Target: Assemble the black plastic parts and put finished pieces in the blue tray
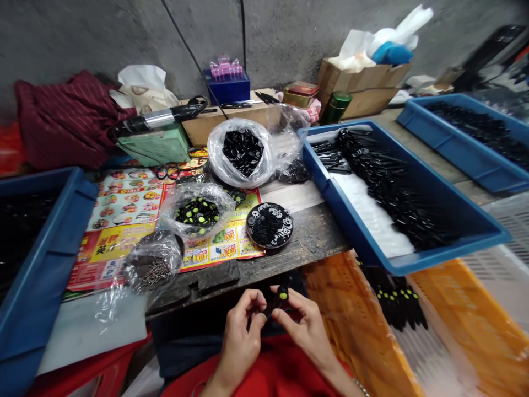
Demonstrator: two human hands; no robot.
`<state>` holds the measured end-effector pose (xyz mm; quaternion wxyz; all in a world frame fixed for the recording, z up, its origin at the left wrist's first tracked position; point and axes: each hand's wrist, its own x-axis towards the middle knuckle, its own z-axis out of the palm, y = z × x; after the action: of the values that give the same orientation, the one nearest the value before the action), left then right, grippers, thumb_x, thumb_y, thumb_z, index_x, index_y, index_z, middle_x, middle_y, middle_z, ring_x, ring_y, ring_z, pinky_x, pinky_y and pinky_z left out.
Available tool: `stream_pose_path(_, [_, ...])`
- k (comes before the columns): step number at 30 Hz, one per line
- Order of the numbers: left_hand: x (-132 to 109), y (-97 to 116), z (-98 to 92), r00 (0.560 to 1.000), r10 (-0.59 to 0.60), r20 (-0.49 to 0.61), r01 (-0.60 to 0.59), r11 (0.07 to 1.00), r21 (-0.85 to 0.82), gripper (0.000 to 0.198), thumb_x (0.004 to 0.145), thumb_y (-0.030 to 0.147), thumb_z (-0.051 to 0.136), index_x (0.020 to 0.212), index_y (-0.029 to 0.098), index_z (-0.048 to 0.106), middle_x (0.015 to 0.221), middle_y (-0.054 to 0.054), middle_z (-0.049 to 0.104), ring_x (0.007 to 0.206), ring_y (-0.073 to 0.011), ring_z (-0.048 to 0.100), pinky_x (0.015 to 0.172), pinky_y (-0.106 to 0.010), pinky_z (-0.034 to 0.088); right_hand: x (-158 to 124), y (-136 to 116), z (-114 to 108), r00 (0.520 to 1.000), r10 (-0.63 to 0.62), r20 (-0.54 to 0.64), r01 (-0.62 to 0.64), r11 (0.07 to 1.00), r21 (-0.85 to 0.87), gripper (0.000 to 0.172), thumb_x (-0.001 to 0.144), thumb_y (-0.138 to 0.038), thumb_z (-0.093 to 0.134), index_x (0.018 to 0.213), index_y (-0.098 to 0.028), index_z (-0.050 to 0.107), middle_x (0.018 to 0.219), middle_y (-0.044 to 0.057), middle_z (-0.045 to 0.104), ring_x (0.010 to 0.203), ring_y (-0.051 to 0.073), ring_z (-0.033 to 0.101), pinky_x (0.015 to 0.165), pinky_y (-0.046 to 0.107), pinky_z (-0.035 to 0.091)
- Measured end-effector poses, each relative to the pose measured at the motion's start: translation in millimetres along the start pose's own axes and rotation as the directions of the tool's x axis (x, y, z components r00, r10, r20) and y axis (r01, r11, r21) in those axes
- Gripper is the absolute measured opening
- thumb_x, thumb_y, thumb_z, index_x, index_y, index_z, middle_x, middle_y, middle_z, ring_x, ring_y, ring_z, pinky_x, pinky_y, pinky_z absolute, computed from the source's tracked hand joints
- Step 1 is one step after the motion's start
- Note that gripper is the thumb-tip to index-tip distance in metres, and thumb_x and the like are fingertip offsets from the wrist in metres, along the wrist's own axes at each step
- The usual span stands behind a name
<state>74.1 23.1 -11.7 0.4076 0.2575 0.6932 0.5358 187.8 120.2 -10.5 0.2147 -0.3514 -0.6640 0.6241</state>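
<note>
Low in front of me, both hands pinch one small black part with a yellow-green dot (280, 298). My left hand (242, 336) grips its left end with curled fingers. My right hand (306, 328) holds the right end between thumb and fingers. On the table above, a clear bag of black pieces with yellow-green dots (198, 212) lies open. A round black dish of small discs (269, 225) sits beside it. A larger bag of black discs (243, 150) stands behind, and a small bag of screws (151, 270) lies to the left.
A blue tray (351, 231) of black stick-like parts sits on the right, another blue tray (417, 118) beyond it. An orange crate (355, 331) with finished black pieces lies lower right. A blue bin (37, 286) stands left. Boxes, a tool and cloth line the wall.
</note>
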Motion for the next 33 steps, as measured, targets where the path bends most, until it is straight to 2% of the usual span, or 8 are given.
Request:
stream_pose_path(5, [3, 7, -8.0, 0.995, 0.003, 0.097, -0.005, 1.0, 0.027, 0.014, 0.08, 0.008, 0.048, 0.086, 0.021, 0.048, 0.076, 0.002, 0.052, 0.069, -0.0132, 0.05, 0.065, -0.022, 0.042, 0, -2, -7, 0.996, -0.054, 0.076, 0.053, 0.999, 0.011, 0.024, 0.082, -0.031, 0.067, 0.102, -0.021, 0.076, 0.104, 0.009, 0.073, 0.092, 0.025, 0.067, 0.077, 0.029, 0.054])
stream_pose_path(7, [4, 12, -10.6, 0.991, -0.006, 0.136, 0.007, 1.0, -0.01, 0.015, 0.079, 0.008, 0.048, 0.086, 0.021, 0.046, 0.075, 0.002, 0.051, 0.069, -0.0123, 0.049, 0.066, -0.021, 0.041, 2, -1, -14, 0.99, -0.047, 0.133, 0.045, 0.999, 0.017, 0.026, 0.082, -0.035, 0.068, 0.101, -0.02, 0.076, 0.097, 0.009, 0.073, 0.085, 0.023, 0.067, 0.073, 0.028, 0.054])
stream_pose_path(9, [5, 17, -12.1, 0.98, -0.043, 0.192, 0.059, 0.995, -0.079, 0.016, 0.078, 0.008, 0.05, 0.086, 0.021, 0.045, 0.075, 0.003, 0.05, 0.069, -0.0115, 0.047, 0.065, -0.021, 0.04, 5, -2, -22, 0.984, -0.028, 0.178, 0.02, 0.999, 0.043, 0.027, 0.081, -0.039, 0.07, 0.099, -0.02, 0.076, 0.093, 0.008, 0.072, 0.083, 0.023, 0.067, 0.072, 0.028, 0.054])
stream_pose_path(12, [5, 21, -11.6, 0.944, -0.117, 0.309, 0.189, 0.959, -0.213, 0.02, 0.075, 0.013, 0.057, 0.085, 0.02, 0.042, 0.075, 0.004, 0.05, 0.066, -0.0103, 0.045, 0.061, -0.02, 0.039, 11, -3, -31, 0.968, -0.011, 0.251, -0.033, 0.985, 0.169, 0.033, 0.079, -0.043, 0.071, 0.101, -0.02, 0.075, 0.097, 0.008, 0.072, 0.091, 0.025, 0.067, 0.08, 0.03, 0.054])
stream_pose_path(14, [3, 20, -9.7, 0.923, -0.148, 0.355, 0.253, 0.929, -0.271, 0.025, 0.074, 0.016, 0.062, 0.085, 0.021, 0.04, 0.077, 0.003, 0.052, 0.068, -0.0103, 0.048, 0.062, -0.02, 0.04, 14, -4, -33, 0.953, 0.005, 0.302, -0.087, 0.962, 0.258, 0.034, 0.079, -0.045, 0.071, 0.102, -0.02, 0.075, 0.093, 0.007, 0.074, 0.085, 0.023, 0.068, 0.077, 0.03, 0.054])
stream_pose_path(18, [-2, 14, -6.3, 0.923, -0.165, 0.348, 0.277, 0.912, -0.304, 0.029, 0.074, 0.016, 0.066, 0.085, 0.021, 0.04, 0.083, 0.001, 0.059, 0.075, -0.0115, 0.054, 0.064, -0.019, 0.039, 14, 1, -28, 0.954, 0.015, 0.301, -0.12, 0.935, 0.334, 0.033, 0.078, -0.046, 0.071, 0.095, -0.018, 0.077, 0.076, 0.003, 0.075, 0.068, 0.018, 0.067, 0.065, 0.024, 0.053])
stream_pose_path(25, [-6, 3, -2.7, 0.935, -0.163, 0.315, 0.281, 0.883, -0.377, 0.033, 0.074, 0.024, 0.073, 0.086, 0.02, 0.042, 0.087, -0.001, 0.061, 0.073, -0.0104, 0.053, 0.064, -0.018, 0.039, 9, 17, -16, 0.976, 0.043, 0.213, -0.137, 0.884, 0.447, 0.031, 0.078, -0.044, 0.073, 0.096, -0.02, 0.076, 0.072, 0.003, 0.075, 0.067, 0.018, 0.067, 0.067, 0.026, 0.052])
stream_pose_path(33, [-7, -2, 2.6, 0.951, -0.178, 0.254, 0.268, 0.883, -0.384, 0.033, 0.07, 0.022, 0.075, 0.082, 0.02, 0.045, 0.081, 0.0, 0.056, 0.069, -0.0093, 0.044, 0.06, -0.017, 0.035, 8, 26, -10, 0.984, 0.085, 0.158, -0.152, 0.863, 0.481, 0.035, 0.076, -0.048, 0.072, 0.094, -0.018, 0.076, 0.07, 0.004, 0.073, 0.063, 0.018, 0.063, 0.064, 0.027, 0.05])
